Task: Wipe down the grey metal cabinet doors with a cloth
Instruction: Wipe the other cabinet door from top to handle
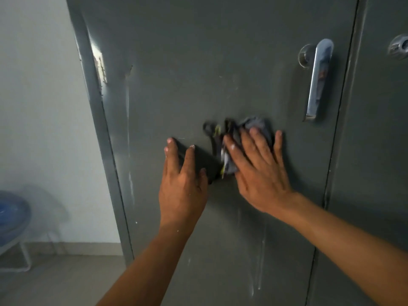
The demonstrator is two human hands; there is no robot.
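A tall grey metal cabinet fills the view, its left door (198, 62) marked with pale scuffs and streaks. A crumpled grey cloth (257, 127) with dark and yellow patches lies flat against that door, below and left of the chrome handle (319, 80). My right hand (258, 168) presses on the cloth with fingers spread, covering most of it. My left hand (183, 182) rests flat on the bare door just left of the cloth, fingers apart, holding nothing. The right door (379, 151) shows at the right edge, with a round chrome knob (398, 47).
A white wall (44, 107) stands left of the cabinet. A blue round object on a white frame (11, 215) sits low at the far left, above a pale tiled floor (61, 283). A peeling patch (99, 65) marks the door's left edge.
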